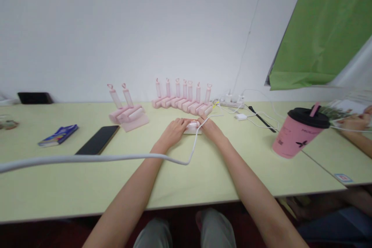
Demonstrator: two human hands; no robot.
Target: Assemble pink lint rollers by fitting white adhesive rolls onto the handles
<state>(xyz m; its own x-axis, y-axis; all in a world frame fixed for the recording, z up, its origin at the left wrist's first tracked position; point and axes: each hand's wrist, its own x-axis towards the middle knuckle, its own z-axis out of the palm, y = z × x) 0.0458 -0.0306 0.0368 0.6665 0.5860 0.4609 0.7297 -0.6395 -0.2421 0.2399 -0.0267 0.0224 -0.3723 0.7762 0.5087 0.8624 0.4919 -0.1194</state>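
My left hand [173,131] and my right hand [211,128] meet at the middle of the table. Between them is a small pink-and-white piece with a shiny top [192,127], low over the tabletop. The fingers of my left hand curl over its left side; those of my right hand close on its right end, partly behind a white cable [194,145]. Just beyond stands a row of several pink cylinders [188,106], with slim clear tubes [190,91] topped by pink loops upright behind them. More such pieces [128,113] stand at the left on a pink sheet [136,123].
A black phone [98,140] and a blue packet [59,135] lie at the left. A pink cup with black lid [299,133] stands at the right. Behind are a power strip [231,104], white charger [240,117] and cables. Another person's hand [355,122] shows far right.
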